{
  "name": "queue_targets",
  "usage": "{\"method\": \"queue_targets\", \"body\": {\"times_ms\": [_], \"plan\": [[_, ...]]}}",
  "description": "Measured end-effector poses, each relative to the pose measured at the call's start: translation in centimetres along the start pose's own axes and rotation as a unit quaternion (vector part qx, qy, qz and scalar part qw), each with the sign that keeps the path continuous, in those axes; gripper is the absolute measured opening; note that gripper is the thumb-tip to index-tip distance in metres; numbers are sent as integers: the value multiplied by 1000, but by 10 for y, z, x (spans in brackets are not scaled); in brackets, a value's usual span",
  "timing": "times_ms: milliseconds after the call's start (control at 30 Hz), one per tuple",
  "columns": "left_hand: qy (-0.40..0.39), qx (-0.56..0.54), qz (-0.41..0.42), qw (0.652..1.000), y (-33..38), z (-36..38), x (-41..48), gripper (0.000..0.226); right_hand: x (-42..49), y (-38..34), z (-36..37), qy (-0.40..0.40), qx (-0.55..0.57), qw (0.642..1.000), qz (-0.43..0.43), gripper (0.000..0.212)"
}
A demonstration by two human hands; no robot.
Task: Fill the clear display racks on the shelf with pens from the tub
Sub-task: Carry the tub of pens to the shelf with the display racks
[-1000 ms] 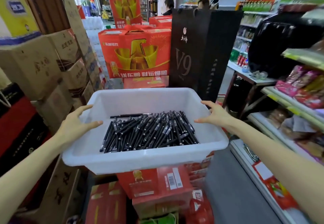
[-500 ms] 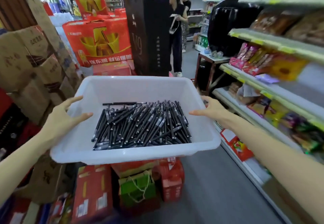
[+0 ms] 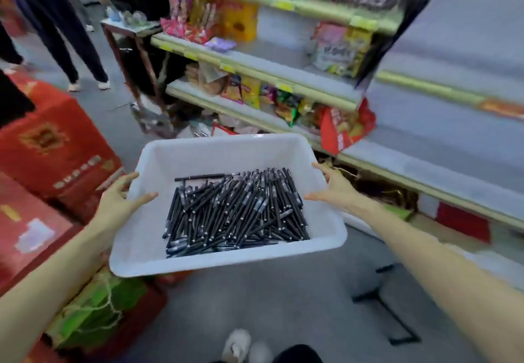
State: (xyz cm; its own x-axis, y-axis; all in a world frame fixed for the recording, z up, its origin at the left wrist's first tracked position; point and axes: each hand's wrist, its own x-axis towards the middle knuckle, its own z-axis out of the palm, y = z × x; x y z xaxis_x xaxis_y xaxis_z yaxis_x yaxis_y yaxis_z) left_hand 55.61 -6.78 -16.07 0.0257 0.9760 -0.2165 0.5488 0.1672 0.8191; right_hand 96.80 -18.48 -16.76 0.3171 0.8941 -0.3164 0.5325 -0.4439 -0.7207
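I carry a white plastic tub (image 3: 198,260) in front of me, above the aisle floor. A heap of black pens (image 3: 235,209) lies in its bottom, with one pen apart near the far wall. My left hand (image 3: 119,201) grips the tub's left rim, thumb inside. On the right rim sits my right hand (image 3: 334,189), fingers spread over the edge. No clear display racks are in view.
Shop shelves (image 3: 255,70) with snack packets run along the right. Red cartons (image 3: 54,147) are stacked at the left, with a green bag (image 3: 96,311) below. A person's legs (image 3: 71,39) stand far up the aisle beside a small table (image 3: 127,30). My shoe (image 3: 238,345) shows below.
I have turned right with the tub: the red cartons and black box slid off to the left, and the snack shelves now fill the view. Both hands keep their hold.
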Motion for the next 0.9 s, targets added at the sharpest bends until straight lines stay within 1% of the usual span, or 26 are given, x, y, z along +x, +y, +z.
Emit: {"method": "queue_targets", "body": {"times_ms": [133, 233, 333, 400, 567, 633, 733, 867, 900], "plan": [[-91, 2, 10, 996, 33, 75, 29, 64, -43, 69, -26, 66, 1, 994, 83, 98], [-176, 50, 37, 982, 50, 126, 43, 63, -79, 108, -35, 125, 2, 983, 138, 98], [-259, 107, 82, 957, 64, 175, 51, 69, -115, 142, -40, 177, 10, 963, 202, 97], [-309, 145, 117, 933, 77, 207, 47, 73, -137, 164, -42, 199, 13, 949, 242, 98], [-412, 176, 176, 876, 111, 288, 23, 76, -185, 224, -57, 241, 16, 920, 309, 100], [-442, 180, 192, 858, 123, 322, 14, 78, -202, 248, -67, 251, 19, 911, 327, 99], [-464, 188, 207, 840, 143, 376, -2, 84, -221, 289, -87, 252, 22, 905, 342, 98], [-478, 206, 219, 826, 174, 451, -25, 85, -226, 356, -135, 227, 9, 908, 351, 95], [-477, 205, 217, 826, 184, 475, -31, 84, -226, 375, -153, 221, 7, 909, 353, 95]]}}
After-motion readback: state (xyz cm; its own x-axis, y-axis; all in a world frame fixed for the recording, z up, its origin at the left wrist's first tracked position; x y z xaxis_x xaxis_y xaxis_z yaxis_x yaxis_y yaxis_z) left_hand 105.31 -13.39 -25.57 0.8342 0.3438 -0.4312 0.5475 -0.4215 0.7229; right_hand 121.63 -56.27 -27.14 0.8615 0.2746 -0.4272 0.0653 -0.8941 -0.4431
